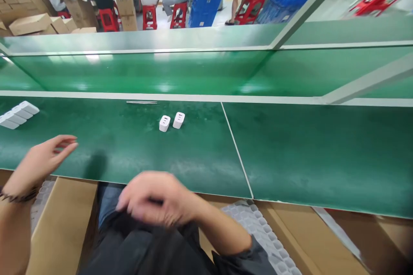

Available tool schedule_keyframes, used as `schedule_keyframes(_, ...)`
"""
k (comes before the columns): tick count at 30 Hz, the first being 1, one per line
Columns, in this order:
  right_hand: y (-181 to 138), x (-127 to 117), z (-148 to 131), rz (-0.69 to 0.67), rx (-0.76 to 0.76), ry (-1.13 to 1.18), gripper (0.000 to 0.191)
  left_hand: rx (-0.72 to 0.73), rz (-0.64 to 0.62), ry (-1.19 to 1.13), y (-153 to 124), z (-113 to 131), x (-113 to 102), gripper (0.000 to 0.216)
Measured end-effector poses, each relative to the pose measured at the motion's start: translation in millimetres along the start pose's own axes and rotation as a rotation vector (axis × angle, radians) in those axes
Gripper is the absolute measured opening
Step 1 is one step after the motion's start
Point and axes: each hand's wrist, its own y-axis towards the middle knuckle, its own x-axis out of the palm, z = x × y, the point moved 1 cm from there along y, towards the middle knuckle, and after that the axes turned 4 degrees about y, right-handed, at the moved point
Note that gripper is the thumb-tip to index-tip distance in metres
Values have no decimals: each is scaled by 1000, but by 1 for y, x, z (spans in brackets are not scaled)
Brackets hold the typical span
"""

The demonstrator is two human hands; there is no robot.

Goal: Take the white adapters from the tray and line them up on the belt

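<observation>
Dark clothing (pixel 142 251) fills the bottom centre of the frame, with a patch of blue denim (pixel 109 199) just above it. Beyond runs a long green bench (pixel 309 150), its surface slightly glossy, crossed right of centre by a slanting white line (pixel 237 150). Below its near edge stand a cardboard carton (pixel 61 223) at lower left and more cardboard (pixel 300 232) at lower right, beside a sheet of bubble wrap (pixel 258 227). A pale rail (pixel 193 97) spans the frame behind the work area, and further green surface stretches past it.

Across the top of the room, people sit on red stools (pixel 149 16); brown boxes (pixel 32 23) crowd the upper left, and stacked blue crates (pixel 206 1) stand top centre.

Two white charger blocks (pixel 164 123) sit just beside each other near the centre, their slotted ends showing. A thin silvery strip (pixel 142 102) lies by the rail, and a row of white blocks (pixel 19 114) rests at the left edge.

At left, the left hand (pixel 48 159), wearing a dark bracelet (pixel 19 196) at its wrist, is loosely parted between thumb and fingers, nothing visible in its grasp. The right hand (pixel 163 191), blurred at lower centre, has curled fingers; whether it encloses anything cannot be told.
</observation>
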Motion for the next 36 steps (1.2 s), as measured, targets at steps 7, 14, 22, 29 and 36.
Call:
schedule_keyframes(7,6,-98,111,303,407,-363,68,836,-106,-279,73,222,73,81)
schedule_keyframes(14,8,-86,147,276,476,-233,56,1056,-221,-291,119,266,115,84)
schedule_keyframes(22,-1,-58,149,208,376,-302,66,1086,-177,-169,95,240,113,69)
schedule_keyframes(29,16,-36,156,187,169,-259,63,477,-263,-884,102,174,118,50)
schedule_keyframes(36,122,40,139,208,-16,-281,22,118,-153,-1220,111,119,116,42)
